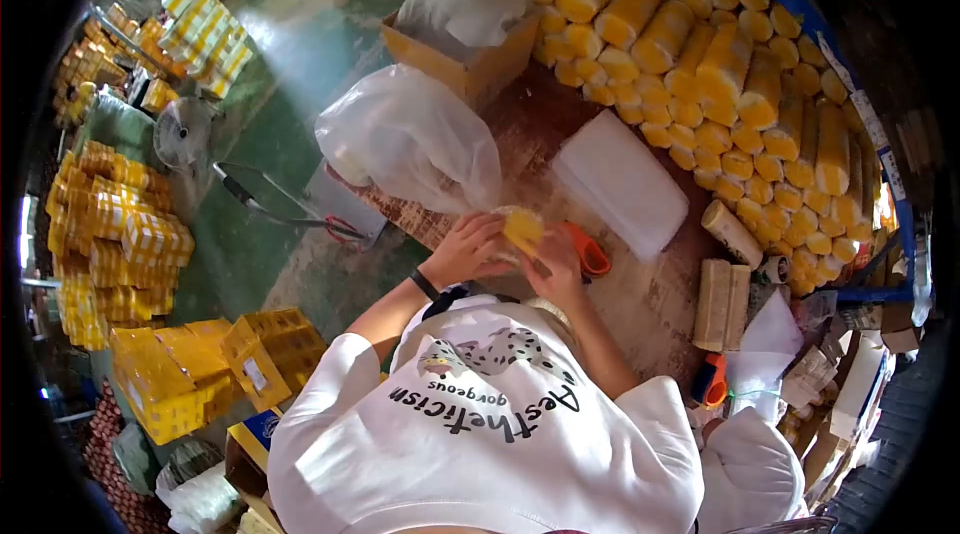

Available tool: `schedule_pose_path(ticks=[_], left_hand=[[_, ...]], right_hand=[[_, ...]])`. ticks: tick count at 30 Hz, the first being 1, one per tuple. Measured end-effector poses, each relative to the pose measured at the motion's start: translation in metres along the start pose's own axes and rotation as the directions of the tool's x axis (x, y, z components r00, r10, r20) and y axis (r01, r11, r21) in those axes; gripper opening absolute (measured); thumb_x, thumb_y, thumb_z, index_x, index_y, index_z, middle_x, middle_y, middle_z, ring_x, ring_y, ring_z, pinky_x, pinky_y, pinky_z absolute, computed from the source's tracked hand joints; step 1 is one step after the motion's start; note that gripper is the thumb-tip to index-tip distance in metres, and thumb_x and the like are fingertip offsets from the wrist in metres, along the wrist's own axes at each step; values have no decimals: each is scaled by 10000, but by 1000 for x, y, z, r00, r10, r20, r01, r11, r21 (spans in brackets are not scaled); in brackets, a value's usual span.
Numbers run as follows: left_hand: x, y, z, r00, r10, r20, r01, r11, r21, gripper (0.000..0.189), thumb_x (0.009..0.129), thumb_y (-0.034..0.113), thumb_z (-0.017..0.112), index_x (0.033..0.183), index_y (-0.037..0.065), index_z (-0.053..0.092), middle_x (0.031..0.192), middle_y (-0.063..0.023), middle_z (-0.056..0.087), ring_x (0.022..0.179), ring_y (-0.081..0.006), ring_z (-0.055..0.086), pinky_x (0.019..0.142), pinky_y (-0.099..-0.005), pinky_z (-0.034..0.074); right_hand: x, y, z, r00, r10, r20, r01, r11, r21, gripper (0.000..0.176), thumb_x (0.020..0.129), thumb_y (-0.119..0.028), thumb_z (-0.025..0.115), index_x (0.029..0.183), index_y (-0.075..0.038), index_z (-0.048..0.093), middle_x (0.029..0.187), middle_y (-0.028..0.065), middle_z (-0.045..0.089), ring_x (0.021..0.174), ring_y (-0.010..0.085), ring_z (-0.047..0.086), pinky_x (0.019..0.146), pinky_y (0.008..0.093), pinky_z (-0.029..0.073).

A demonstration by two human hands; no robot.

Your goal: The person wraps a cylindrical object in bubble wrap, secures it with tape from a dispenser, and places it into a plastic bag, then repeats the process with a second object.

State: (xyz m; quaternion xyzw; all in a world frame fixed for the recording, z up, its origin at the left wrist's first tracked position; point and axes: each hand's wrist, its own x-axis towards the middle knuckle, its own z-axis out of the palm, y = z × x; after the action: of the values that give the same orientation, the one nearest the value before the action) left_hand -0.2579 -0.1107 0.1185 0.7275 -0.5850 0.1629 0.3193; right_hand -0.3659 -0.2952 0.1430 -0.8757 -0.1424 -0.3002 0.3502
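A small yellow piece (522, 231) with a pale, whitish edge is between my two hands over the worktable; its exact kind does not show clearly. My right hand (553, 266) grips its right side, fingers bent round it. From the left, my left hand (470, 249) holds its near left edge, with some fingertips hidden. Just beyond my hands stands a large clear plastic bag (412, 139), puffed out. Right beside my right hand lies an orange tool (588, 250) with a loop-like frame. A stack of white sheets (622, 184) rests on the table to the right.
Yellow wrapped rolls (700, 64) are piled high at the back right. A cardboard box (470, 64) with a plastic liner stands behind the bag. Left are a hand trolley (285, 209) and yellow-taped cartons (175, 374). Brown blocks (722, 304) and another orange tool (711, 380) lie right.
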Motion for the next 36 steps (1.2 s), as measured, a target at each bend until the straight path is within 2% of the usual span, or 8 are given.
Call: schedule_pose_path(ticks=[7,9,11,17,23,29,32,36], left_hand=[[11,8,1,994,-72,88,78,994,-72,468,723,350,721,1116,125,604,1120,-89,519,1079,-318,468,910,-450,409],[9,7,8,997,-54,60,59,995,-75,446,713,317,715,1105,130,616,1118,-87,504,1082,-316,460,912,-444,413],[5,9,12,997,-65,30,67,994,-91,425,708,280,709,1095,130,617,1116,-84,489,1094,-313,455,923,-432,415],[-3,16,13,997,-65,-42,65,998,-11,355,723,253,728,1027,112,614,1141,-104,478,1118,-326,454,941,-423,425],[-16,20,28,989,-100,-113,89,990,-106,344,742,235,761,1031,122,612,1212,-124,459,1169,-386,440,945,-476,423],[-13,22,25,987,-113,-114,101,989,-108,346,750,240,762,1046,147,610,1211,-130,447,1177,-399,441,924,-490,435],[-18,20,31,984,-127,-122,109,984,-143,346,754,244,759,1048,149,604,1202,-135,445,1177,-402,442,921,-496,435],[-21,22,29,983,-147,-111,129,979,-155,364,753,248,763,1059,142,596,1215,-139,446,1191,-387,440,953,-483,420]], right_hand=[[8,-20,-40,977,212,-36,-183,906,382,231,631,14,749,841,-65,693,1201,156,480,1095,280,473,890,372,411],[0,-8,-30,958,286,-30,-186,696,694,270,655,25,735,902,-76,693,1194,151,486,1127,284,452,911,390,401],[-11,-9,-32,749,595,293,-393,42,919,256,745,-17,687,999,-32,664,1140,114,551,1073,227,524,904,332,425],[-15,9,-4,529,759,381,-686,118,718,223,767,-142,730,923,12,689,904,60,664,804,144,608,766,264,467],[-3,0,3,640,742,199,-728,504,465,136,745,-91,745,810,7,677,722,15,570,715,95,516,636,230,396],[-12,5,13,784,618,53,-617,767,176,252,746,-167,748,940,-17,689,823,120,613,774,225,581,690,325,462],[-2,-6,6,625,767,144,-780,621,79,447,723,-196,766,1124,-62,619,1007,121,597,878,244,553,761,361,450],[9,-14,0,690,719,78,-722,678,134,760,700,-259,795,1333,-94,408,1251,125,474,1027,243,488,876,368,403]])
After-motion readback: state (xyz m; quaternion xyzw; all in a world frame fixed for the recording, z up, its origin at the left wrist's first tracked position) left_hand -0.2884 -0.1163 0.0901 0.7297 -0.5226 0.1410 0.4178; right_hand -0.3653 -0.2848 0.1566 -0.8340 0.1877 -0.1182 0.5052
